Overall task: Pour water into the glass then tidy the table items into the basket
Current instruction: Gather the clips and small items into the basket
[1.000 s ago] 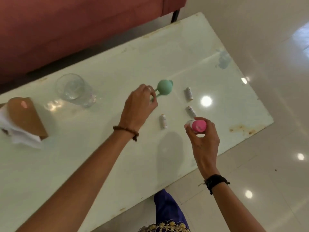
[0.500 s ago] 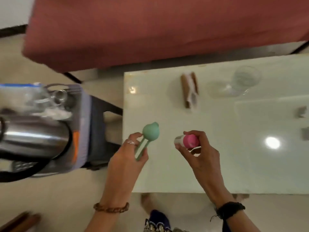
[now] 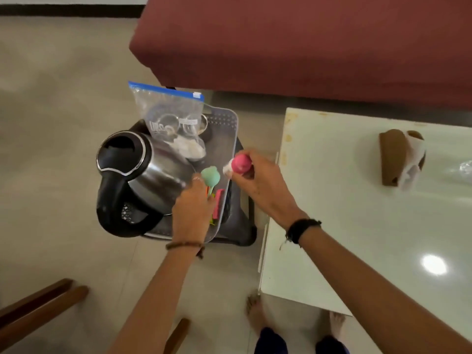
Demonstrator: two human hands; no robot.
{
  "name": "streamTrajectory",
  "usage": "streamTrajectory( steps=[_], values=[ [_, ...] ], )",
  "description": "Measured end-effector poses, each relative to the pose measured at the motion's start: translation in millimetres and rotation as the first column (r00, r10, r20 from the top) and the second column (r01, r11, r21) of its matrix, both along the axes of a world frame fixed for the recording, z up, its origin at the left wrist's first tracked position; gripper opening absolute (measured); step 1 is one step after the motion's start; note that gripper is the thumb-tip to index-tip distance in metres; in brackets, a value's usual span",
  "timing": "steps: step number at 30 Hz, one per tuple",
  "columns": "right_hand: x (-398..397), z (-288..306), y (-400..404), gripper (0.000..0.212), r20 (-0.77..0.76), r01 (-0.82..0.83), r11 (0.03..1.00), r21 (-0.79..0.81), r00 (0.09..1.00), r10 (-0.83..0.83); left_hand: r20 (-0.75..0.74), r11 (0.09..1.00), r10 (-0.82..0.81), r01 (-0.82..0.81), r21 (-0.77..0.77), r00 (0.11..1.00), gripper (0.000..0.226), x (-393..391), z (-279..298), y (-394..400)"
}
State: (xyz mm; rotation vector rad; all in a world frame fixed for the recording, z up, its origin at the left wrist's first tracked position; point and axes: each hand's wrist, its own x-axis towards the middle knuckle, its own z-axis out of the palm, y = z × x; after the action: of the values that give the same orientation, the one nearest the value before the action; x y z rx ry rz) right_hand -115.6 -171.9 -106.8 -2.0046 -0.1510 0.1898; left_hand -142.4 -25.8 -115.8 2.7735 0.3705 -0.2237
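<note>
both hands over the grey perforated plastic basket [image 3: 224, 118], each closed on one small item.

left hand [image 3: 192, 213] grips a mint-green round-headed tool [image 3: 210, 176] by its stem, steel electric kettle [image 3: 143, 175] just left of it; right hand [image 3: 263, 185] clamps a pink-capped small bottle [image 3: 240, 163] above the basket's right rim.

A dark red sofa [image 3: 306, 47] spans the far side. Brown wooden furniture legs [image 3: 38, 307] lie near left on the beige tiled floor [image 3: 51, 98].
</note>
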Motion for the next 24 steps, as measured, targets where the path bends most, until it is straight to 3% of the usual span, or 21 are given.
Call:
streamTrajectory(
  steps=[6, 10, 13, 20, 24],
  values=[
    [61, -34, 23, 0.035, 0.065, -0.102, 0.941, -0.324, 0.989, 0.129, -0.043, 0.999, -0.024, 0.026, 0.046, 0.999, 0.03, 56, -41, 0],
    [83, -48, 33, 0.031, 0.107, -0.16, 0.805, -0.572, 0.958, 0.267, -0.038, 0.997, -0.061, 0.063, 0.054, 0.997, 0.028, 77, -58, -1],
    [94, -55, 40, 0.023, 0.139, -0.113, 0.698, -0.707, 0.946, 0.294, -0.019, 0.995, -0.085, 0.086, 0.05, 0.996, 0.032, 93, -64, -2],
    [105, -57, 54, 0.016, 0.147, -0.04, 0.526, -0.85, 0.939, 0.309, -0.023, 0.993, -0.097, 0.098, 0.058, 0.995, 0.029, 108, -76, 0],
    [99, -59, 52, 0.021, 0.155, -0.047, 0.545, -0.837, 0.935, 0.318, -0.016, 0.999, -0.022, 0.021, -0.03, 1.0, 0.027, 88, -62, -8]
  ],
)
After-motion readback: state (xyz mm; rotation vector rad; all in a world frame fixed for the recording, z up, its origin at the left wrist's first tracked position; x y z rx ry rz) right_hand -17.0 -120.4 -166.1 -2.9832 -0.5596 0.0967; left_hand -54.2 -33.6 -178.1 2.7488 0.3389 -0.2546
